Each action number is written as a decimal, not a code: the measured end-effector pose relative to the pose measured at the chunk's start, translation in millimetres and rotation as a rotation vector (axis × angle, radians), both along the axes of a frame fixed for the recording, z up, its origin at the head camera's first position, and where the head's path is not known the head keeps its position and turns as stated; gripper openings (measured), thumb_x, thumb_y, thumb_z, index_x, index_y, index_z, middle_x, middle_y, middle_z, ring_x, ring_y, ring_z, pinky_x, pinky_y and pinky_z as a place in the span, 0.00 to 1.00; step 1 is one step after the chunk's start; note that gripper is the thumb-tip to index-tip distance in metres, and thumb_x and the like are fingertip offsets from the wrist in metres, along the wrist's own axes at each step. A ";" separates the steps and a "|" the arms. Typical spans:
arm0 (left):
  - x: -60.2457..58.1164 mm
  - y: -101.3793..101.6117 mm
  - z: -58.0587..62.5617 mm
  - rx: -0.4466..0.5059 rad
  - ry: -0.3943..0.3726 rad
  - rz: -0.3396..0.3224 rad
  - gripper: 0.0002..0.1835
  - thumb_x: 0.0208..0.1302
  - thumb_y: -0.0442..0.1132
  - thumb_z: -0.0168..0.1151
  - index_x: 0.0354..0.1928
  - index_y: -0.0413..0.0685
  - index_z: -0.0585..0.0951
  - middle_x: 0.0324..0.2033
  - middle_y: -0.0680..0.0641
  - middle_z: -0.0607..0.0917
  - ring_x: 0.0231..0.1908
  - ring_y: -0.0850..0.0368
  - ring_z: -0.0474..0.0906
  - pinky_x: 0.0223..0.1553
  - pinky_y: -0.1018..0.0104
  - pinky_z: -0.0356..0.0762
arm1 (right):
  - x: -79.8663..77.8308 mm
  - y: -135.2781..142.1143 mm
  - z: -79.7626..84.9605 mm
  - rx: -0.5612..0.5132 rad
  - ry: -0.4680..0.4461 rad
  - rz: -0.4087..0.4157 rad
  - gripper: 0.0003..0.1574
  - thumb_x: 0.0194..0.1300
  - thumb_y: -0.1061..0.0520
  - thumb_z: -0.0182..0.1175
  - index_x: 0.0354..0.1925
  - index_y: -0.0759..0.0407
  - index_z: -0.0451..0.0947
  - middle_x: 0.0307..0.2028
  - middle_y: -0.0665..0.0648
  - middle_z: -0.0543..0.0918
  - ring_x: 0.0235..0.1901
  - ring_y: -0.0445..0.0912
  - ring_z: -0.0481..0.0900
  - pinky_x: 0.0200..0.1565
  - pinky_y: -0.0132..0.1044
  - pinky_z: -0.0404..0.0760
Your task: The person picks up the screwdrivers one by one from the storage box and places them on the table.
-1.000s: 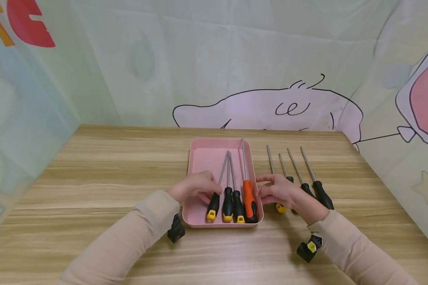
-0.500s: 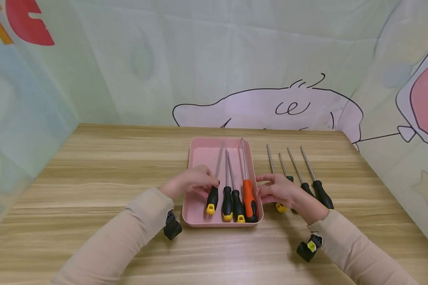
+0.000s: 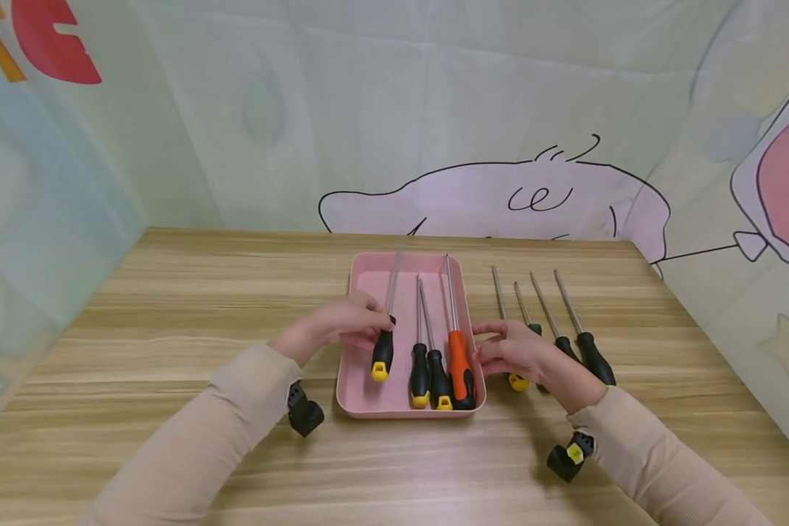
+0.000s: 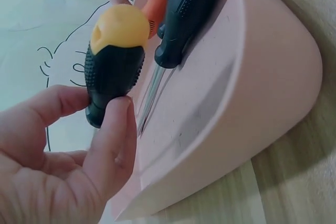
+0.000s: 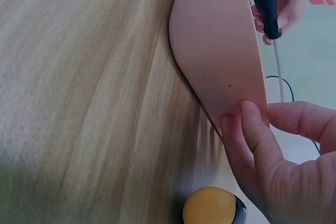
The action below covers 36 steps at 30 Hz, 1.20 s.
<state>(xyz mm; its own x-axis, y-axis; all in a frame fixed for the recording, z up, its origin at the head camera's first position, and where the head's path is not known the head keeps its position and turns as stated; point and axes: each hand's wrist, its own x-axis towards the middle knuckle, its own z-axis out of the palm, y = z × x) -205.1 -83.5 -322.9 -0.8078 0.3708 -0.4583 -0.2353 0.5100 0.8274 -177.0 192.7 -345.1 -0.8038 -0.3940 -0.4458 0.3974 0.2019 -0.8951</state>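
Observation:
Over the left part of a pink tray, my left hand pinches a black screwdriver with a yellow end by the front of its handle. Its handle shows raised above the tray in the left wrist view, shaft pointing away. Inside the tray lie two similar black-and-yellow screwdrivers and an orange-and-black screwdriver along the right wall. My right hand grips that right wall; in the right wrist view, fingertips press its outer face and one finger reaches the rim.
Several more screwdrivers lie on the wooden table right of the tray, partly under my right hand. Two have plain black handles; one shows a yellow end. A printed cloth backdrop stands behind the table.
My left hand has lifted the screwdriver from beside the others and carried it left and away from me. The neighbouring screwdrivers shifted slightly. My right hand stayed at the tray wall.

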 end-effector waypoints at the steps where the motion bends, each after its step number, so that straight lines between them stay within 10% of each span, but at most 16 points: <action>1: 0.2 -1.0 1.0 0.005 0.000 -0.006 0.10 0.63 0.35 0.57 0.40 0.34 0.76 0.32 0.42 0.78 0.28 0.57 0.76 0.33 0.67 0.81 | -0.1 0.1 0.2 0.001 0.001 0.002 0.38 0.60 0.74 0.51 0.66 0.76 0.48 0.37 0.60 0.78 0.34 0.45 0.80 0.41 0.40 0.81; 36: 8.1 -72.0 5.5 0.104 0.012 -0.044 0.15 0.65 0.33 0.53 0.49 0.28 0.68 0.38 0.41 0.77 0.33 0.56 0.76 0.41 0.61 0.80 | 0.0 1.3 -0.1 0.005 0.001 0.006 0.38 0.60 0.73 0.51 0.66 0.76 0.50 0.38 0.61 0.80 0.36 0.47 0.81 0.42 0.42 0.81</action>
